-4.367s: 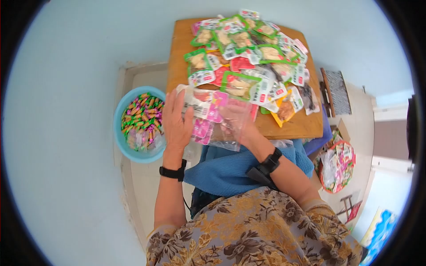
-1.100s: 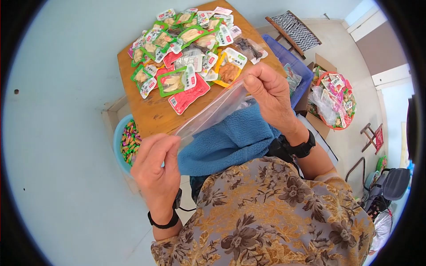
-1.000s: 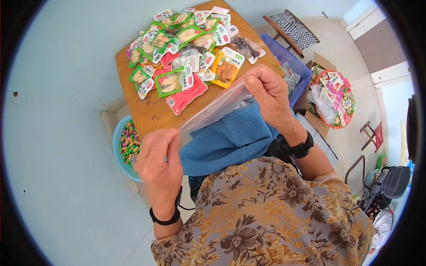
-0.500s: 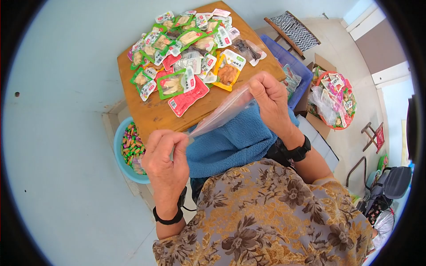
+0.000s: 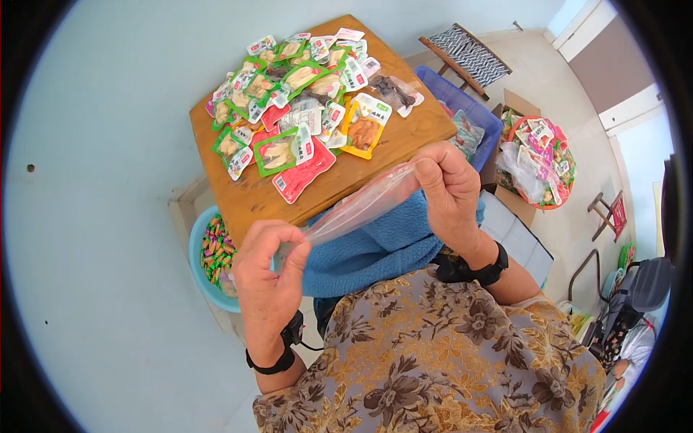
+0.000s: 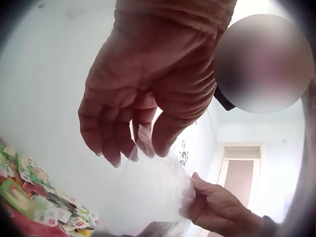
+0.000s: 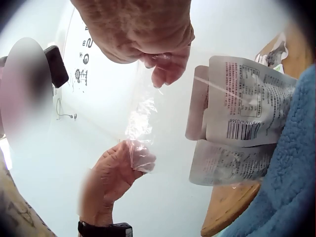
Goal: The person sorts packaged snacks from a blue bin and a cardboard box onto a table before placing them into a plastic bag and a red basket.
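Pale floor surrounds a small wooden table (image 5: 375,155). Sealed snack packets (image 5: 296,94) are heaped over its far half, and the strip along its near edge is bare. Just off that near edge, above a blue fleece (image 5: 375,249) on the person's lap, a clear plastic bag (image 5: 361,208) is stretched in the air between both hands. The left hand (image 5: 267,274) pinches the bag's lower end between thumb and curled fingers. The right hand (image 5: 451,191) pinches the upper end, near the table's near right corner. A blue basin (image 5: 193,256) of wrapped sweets sits by the near left corner. A blue crate (image 5: 447,88) and a red basket (image 5: 557,205) of packets lie beyond the right edge.
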Action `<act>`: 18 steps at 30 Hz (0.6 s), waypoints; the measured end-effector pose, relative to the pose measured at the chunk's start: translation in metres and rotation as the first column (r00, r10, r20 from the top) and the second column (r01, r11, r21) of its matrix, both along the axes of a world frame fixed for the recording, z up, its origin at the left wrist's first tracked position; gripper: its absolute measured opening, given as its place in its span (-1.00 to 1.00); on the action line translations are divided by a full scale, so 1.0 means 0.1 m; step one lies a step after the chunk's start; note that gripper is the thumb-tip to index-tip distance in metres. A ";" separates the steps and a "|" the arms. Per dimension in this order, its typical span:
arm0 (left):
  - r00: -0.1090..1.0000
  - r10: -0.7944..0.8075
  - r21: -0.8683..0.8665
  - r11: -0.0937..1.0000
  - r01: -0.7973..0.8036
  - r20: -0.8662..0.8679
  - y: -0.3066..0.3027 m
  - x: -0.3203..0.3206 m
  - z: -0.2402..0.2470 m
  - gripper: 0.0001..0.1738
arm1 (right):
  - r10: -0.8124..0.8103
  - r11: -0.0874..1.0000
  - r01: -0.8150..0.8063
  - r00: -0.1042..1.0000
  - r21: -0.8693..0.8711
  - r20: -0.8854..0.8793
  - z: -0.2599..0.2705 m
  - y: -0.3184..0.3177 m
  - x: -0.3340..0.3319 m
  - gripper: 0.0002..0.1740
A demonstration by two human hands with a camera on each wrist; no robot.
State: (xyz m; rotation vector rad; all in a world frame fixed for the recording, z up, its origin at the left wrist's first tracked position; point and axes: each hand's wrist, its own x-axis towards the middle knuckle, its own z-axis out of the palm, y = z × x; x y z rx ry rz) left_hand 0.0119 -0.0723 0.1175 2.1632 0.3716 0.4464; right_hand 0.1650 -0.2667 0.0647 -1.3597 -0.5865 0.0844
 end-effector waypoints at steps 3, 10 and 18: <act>0.999 -0.040 0.111 0.993 0.043 -0.029 -0.08 0.08 0.09 -0.70 | -0.022 0.999 0.023 0.999 -0.027 0.028 0.00 -0.03 -0.01 -0.81; 0.984 -0.170 0.380 0.915 0.139 0.048 -0.34 0.40 0.12 -0.59 | -0.023 0.997 0.026 0.998 -0.069 0.052 0.02 -0.08 -0.05 -0.82; 0.980 -0.195 0.329 0.929 0.170 0.045 -0.41 0.54 0.05 -0.81 | -0.010 1.000 0.011 1.000 -0.016 0.028 -0.03 -0.10 0.04 -0.83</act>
